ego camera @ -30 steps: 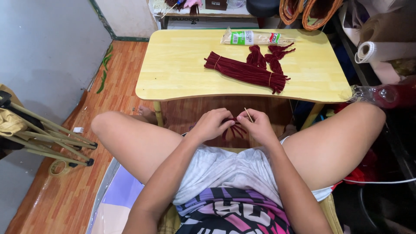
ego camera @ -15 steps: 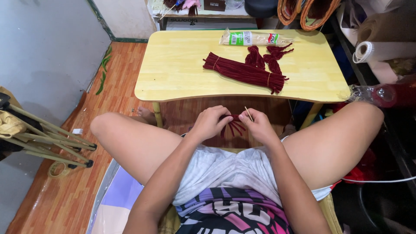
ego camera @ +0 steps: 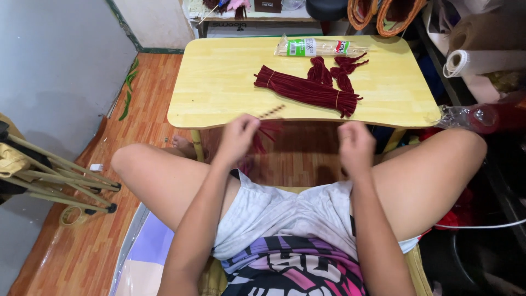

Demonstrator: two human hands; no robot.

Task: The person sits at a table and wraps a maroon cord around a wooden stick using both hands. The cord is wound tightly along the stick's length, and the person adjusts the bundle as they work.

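My left hand (ego camera: 238, 138) is closed on a small bunch of dark red fuzzy wires (ego camera: 267, 133), just below the near edge of the yellow table (ego camera: 219, 82). A thin pale stick (ego camera: 272, 112) pokes up from that bunch over the table edge. My right hand (ego camera: 354, 145) is a blurred fist about a hand's width to the right, with nothing visible in it. On the table lie a long tied bundle of dark red fuzzy wires (ego camera: 307, 91) and a few twisted dark red pieces (ego camera: 331, 71).
A clear packet of thin sticks (ego camera: 318, 47) lies at the table's far edge. A folded stand (ego camera: 49, 181) sits on the wooden floor at left. Rolls, baskets and a plastic bottle (ego camera: 476, 116) crowd the right side. My bare knees flank the table.
My hands were together in front of my lap, working the red wires. They have now pulled apart, the left keeping the bunch and stick, the right swinging away to the right.
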